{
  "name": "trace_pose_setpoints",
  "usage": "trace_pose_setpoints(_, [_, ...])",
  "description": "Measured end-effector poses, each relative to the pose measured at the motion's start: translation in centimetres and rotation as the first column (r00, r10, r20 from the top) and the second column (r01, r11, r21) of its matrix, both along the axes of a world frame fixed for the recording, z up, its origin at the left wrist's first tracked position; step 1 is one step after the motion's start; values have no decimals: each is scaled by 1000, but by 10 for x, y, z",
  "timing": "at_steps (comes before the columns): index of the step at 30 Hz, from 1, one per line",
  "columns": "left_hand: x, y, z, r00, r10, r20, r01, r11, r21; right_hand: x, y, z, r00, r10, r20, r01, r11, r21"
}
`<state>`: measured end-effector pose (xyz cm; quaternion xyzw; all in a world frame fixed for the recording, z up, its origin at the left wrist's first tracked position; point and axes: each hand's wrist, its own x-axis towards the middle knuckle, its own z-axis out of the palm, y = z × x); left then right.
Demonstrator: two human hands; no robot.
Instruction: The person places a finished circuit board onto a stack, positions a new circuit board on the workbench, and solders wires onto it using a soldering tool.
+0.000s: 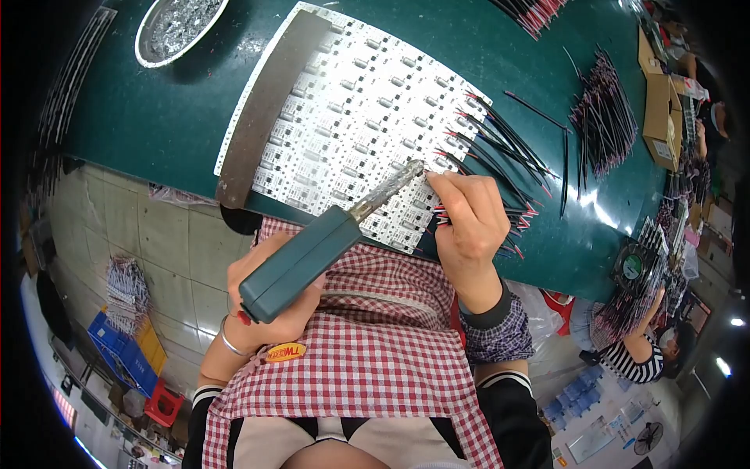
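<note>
Left hand [291,319] grips the soldering iron [301,262], right hand [473,217] pinches narrowly beside it; the brown bar [269,109] likely keeps the circuit boards [375,102] flat.

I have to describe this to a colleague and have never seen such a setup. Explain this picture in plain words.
There is no machine here, just a person's two bare hands. The picture comes from a wide fisheye camera worn on the head, looking down, so straight edges bend.

The left hand grips a green tool with a metal tip. The right hand has its fingertips close to that tip; what they pinch is too small to tell.

On the green table lie a white panel of small parts, a brown strip across it, thin dark wires, and a bowl of silvery scraps.
</note>
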<state>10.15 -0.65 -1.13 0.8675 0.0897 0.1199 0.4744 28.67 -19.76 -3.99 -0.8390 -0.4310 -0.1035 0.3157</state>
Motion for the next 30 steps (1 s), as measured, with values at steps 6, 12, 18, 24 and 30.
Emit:
trace_pose_setpoints(6, [-7,-3,-2,995,87,-50,-92,991,-97,2,-1,-1,1000,12,0,-12,999,30])
trace_pose_setpoints(12, [5,-2,5,999,38,-38,-41,995,-95,2,-1,-1,1000,25,8,-26,999,30])
trace_pose_setpoints(18, [4,3,7,1000,-13,-25,11,997,-78,1,-1,2,999,33,5,-33,999,-7])
trace_pose_setpoints(24, [-15,-2,0,993,103,-57,-110,982,-151,1,-2,4,999,35,-5,-35,999,-11])
trace_pose_setpoints(30, [-15,2,4,995,92,-28,-95,987,-126,5,-9,5,994,2,-105,11,992,127])
